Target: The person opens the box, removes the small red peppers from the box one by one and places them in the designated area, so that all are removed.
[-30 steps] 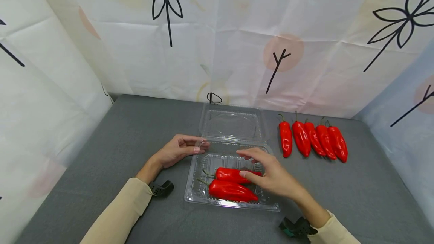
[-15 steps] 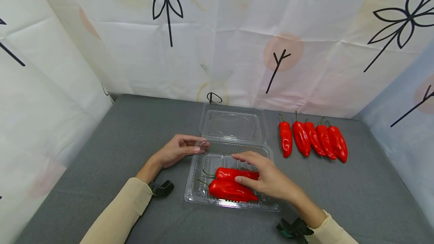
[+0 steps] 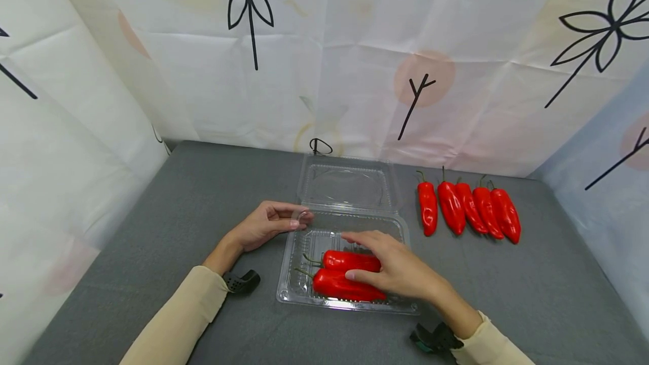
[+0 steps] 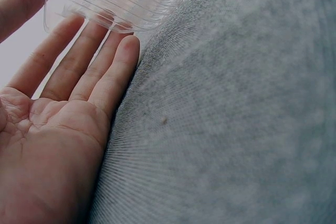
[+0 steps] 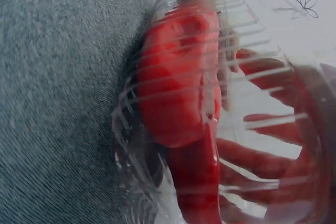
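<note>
A clear plastic clamshell container (image 3: 290, 292) lies open on the grey table, its lid (image 3: 350, 185) folded back. Two red peppers lie side by side inside: the front pepper (image 3: 345, 285) and the rear pepper (image 3: 347, 260), stems to the left. With thumb and fingers, my left hand (image 3: 266, 224) pinches the container's rear left edge; in the left wrist view its fingers (image 4: 79, 69) lie against the wall. Over the right end of the peppers is my right hand (image 3: 400, 266), fingers extended and thumb apart, gripping nothing. Through the plastic, the right wrist view shows a pepper (image 5: 176, 77).
Several more red peppers (image 3: 451, 207) lie in a row at the table's back right. A white patterned cloth (image 3: 355, 83) stands behind the grey table (image 3: 203, 179). Each wrist carries a black strap-on device (image 3: 242, 282).
My right hand has drifted slightly left and toward me above the peppers. The left hand, the container and the peppers stay where they were.
</note>
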A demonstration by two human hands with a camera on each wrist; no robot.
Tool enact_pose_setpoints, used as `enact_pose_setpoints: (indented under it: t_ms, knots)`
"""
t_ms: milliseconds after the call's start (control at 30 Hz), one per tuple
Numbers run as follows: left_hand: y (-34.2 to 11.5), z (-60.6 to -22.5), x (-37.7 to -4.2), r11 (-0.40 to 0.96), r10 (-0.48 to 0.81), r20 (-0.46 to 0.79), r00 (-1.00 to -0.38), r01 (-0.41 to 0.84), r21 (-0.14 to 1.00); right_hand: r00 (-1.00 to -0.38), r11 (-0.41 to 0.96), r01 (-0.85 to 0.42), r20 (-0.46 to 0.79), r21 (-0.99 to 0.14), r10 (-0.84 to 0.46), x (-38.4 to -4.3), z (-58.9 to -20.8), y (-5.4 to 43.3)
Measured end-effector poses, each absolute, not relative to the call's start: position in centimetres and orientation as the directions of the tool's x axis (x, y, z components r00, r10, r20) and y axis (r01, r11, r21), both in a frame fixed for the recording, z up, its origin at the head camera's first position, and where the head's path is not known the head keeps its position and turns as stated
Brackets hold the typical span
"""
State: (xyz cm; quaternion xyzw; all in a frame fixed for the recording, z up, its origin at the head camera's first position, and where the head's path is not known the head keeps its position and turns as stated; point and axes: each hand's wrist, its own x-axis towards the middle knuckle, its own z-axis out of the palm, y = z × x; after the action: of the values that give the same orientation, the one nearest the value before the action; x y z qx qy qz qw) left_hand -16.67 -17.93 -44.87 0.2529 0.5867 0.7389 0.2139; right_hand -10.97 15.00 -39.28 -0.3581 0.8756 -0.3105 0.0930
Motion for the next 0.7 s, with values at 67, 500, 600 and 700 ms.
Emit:
enact_pose_setpoints:
  t_ms: [67,500,600,700]
  knots:
    - [-17.92,-44.83,-16.61,-0.219,0.612,0.125,-0.781,-0.016,0.976,-0.717,0.559,-0.586,0.054,-0.587,-0.695,-10.96,-39.38,14.93]
    - [-17.86,-44.88,-16.59,-0.219,0.617,0.126,-0.777,-0.016,0.975,-0.706,0.605,-0.620,0.019,-0.500,-0.708,-10.76,-39.75,14.68]
    - [-17.87,-44.88,-16.57,-0.219,0.615,0.127,-0.778,-0.014,0.976,-0.711,0.612,-0.616,0.015,-0.496,-0.703,-10.70,-39.77,14.67]
    - [-17.87,-44.91,-16.56,-0.219,0.615,0.128,-0.778,-0.012,0.976,-0.713,0.616,-0.614,0.012,-0.494,-0.701,-10.69,-39.80,14.63]
